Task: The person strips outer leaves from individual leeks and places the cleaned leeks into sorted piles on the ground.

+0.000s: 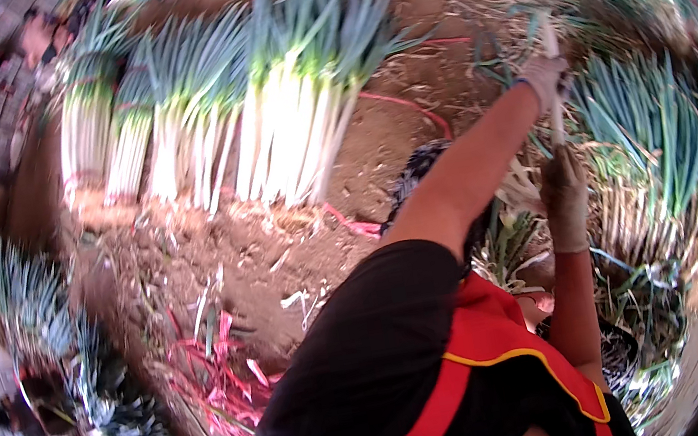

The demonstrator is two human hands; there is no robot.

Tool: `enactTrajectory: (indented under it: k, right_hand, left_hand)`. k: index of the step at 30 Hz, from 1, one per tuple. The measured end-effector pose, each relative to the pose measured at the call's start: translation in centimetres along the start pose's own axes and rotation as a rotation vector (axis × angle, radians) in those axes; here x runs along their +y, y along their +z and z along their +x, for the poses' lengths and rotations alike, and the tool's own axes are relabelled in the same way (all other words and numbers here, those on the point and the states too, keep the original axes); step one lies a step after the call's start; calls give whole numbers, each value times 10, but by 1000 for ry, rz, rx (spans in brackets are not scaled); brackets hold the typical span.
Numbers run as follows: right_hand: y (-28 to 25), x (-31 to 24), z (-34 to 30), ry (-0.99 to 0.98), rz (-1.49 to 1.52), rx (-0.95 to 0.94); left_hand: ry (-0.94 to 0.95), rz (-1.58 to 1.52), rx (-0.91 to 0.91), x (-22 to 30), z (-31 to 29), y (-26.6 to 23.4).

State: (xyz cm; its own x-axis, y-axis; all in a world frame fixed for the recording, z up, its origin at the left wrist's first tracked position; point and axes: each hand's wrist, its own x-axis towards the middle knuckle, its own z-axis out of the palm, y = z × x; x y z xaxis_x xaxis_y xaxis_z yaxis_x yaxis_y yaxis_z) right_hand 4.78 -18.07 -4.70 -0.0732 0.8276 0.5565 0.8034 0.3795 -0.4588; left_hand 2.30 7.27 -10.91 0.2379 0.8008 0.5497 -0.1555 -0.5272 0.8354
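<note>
L hand (546,81) fwd, R hand (565,193) nearer, gripping stalk (557,126).

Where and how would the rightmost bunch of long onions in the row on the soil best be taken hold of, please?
I would grip the bunch around its white shanks, about mid-length, coming from the right: they look straight and close-packed, while the green leaves fan out. A neighbouring bunch lies close on the left; brown soil with a pink strip borders the right.
</note>
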Motion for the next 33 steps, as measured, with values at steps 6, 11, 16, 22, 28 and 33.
enactTrajectory:
  k: [6, 11, 16, 22, 28, 33]
  right_hand:
    - [4, -1, -173, -153, -203, -270]
    - [8, 63, -229, 535, 132, -525]
    - [29, 49, -215, 824, 319, -495]
    - [40, 23, -205, 929, 373, -651]
    - [58, 56, -229, 429, 227, -665]
    - [64, 72, -248, 816, 304, -772]
  left_hand:
    - [-860, -1088, 426, 30, 46, -57]
    - [-503, -1015, 369, 109, 28, -144]
    - [-361, -466, 450, 123, -5, -264]
    - [-480, -272, 487, 141, -93, -425]
    - [-717, -56, 637, 46, -239, -548]
    - [-1042, 305, 672, 0, -332, -557]
